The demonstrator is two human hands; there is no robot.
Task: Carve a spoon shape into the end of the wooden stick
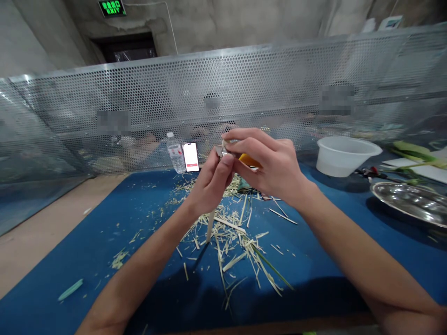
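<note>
My left hand (211, 186) is closed in front of me, raised above the blue table. A pale, flat plant strip (210, 225) hangs down from under it. My right hand (270, 160) meets it from the right, fingers pinched close to the left fingertips. Between the fingertips shows a small silvery metal piece (224, 152). A yellow handle (249, 161) sticks out under my right fingers; the tool's exact kind is hidden by the hands. Shredded pale plant strips (230, 232) lie scattered below both hands, with a few green ones among them.
A perforated metal screen (244, 79) runs along the table's far edge. Before it stand a water bottle (176, 153) and a lit phone (190, 157). To the right are a white plastic tub (344, 158) and a steel tray (412, 200). A turquoise piece (71, 289) lies front left.
</note>
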